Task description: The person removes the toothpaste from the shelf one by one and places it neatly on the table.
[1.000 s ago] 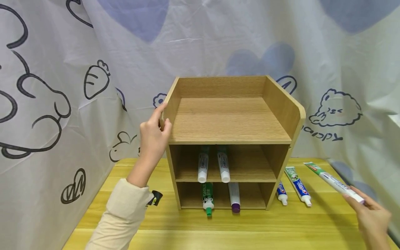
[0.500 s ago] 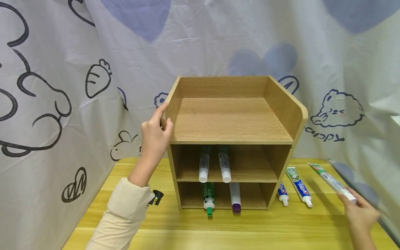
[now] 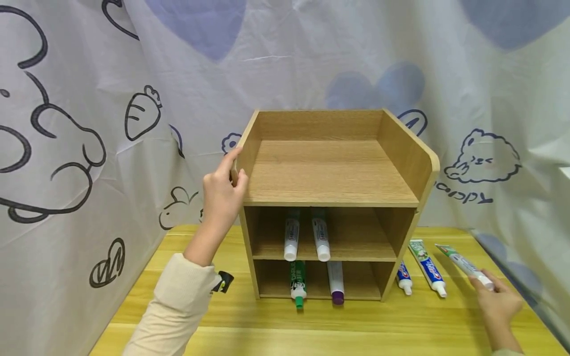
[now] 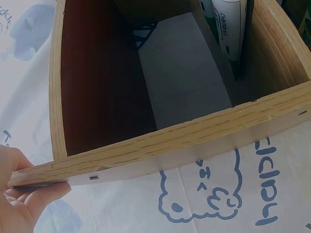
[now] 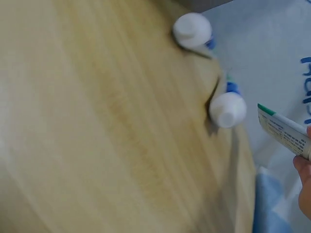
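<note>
My left hand grips the front left side panel of a wooden desktop shelf, thumb and fingers on either side of the board, as the left wrist view also shows. At the right, my right hand holds a white and green toothpaste tube by its cap end, with the flat green end pointing away. Two white-capped toothpaste tubes lie side by side on the middle level. Below them are a green Darlie toothpaste tube and a white tube with a purple cap.
Right of the shelf, a blue and green toothpaste tube lies on the wooden table. Beside it another blue tube is partly hidden by the shelf's side. A patterned white curtain hangs behind and at both sides.
My right hand has moved left with the toothpaste tube, whose flat end is lower than before. My left hand keeps its hold on the shelf panel.
</note>
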The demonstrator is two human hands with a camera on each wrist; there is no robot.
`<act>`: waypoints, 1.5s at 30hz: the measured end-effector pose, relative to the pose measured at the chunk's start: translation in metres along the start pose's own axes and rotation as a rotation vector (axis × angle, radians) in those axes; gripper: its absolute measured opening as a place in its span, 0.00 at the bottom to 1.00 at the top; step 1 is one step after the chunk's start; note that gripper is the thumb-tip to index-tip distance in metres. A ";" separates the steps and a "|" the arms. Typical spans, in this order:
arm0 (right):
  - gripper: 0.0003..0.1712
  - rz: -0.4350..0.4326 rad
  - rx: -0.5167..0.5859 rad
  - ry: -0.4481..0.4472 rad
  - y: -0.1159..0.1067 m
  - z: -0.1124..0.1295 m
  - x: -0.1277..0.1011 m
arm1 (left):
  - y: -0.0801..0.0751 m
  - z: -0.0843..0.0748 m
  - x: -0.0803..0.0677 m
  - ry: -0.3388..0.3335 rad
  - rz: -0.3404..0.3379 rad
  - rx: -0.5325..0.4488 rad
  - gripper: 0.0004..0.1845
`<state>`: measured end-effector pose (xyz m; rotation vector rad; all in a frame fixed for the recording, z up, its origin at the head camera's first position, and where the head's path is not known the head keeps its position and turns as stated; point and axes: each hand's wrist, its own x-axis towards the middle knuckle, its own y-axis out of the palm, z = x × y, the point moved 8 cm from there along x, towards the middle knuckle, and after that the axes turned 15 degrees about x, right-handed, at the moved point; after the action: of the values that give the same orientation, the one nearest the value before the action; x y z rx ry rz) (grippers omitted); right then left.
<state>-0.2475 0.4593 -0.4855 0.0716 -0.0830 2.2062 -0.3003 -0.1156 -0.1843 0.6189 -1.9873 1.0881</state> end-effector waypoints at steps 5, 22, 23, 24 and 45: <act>0.21 -0.007 -0.069 0.045 0.005 -0.009 -0.001 | -0.002 0.000 -0.001 0.002 0.006 0.005 0.21; 0.29 -0.017 -0.117 0.064 0.006 -0.016 0.011 | 0.000 0.000 -0.001 -0.001 0.014 0.005 0.21; 0.29 -0.016 -0.118 0.060 0.006 -0.016 0.011 | 0.000 -0.001 -0.001 -0.001 0.015 0.004 0.21; 0.28 -0.018 -0.119 0.056 0.006 -0.016 0.011 | -0.001 -0.001 -0.001 -0.001 0.015 0.002 0.21; 0.27 0.327 -0.505 -0.160 0.043 -0.011 0.018 | -0.001 -0.001 -0.001 0.001 0.004 0.016 0.21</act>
<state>-0.2929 0.4492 -0.4965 -0.0520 -0.7834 2.4317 -0.2988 -0.1156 -0.1842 0.6227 -1.9818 1.1079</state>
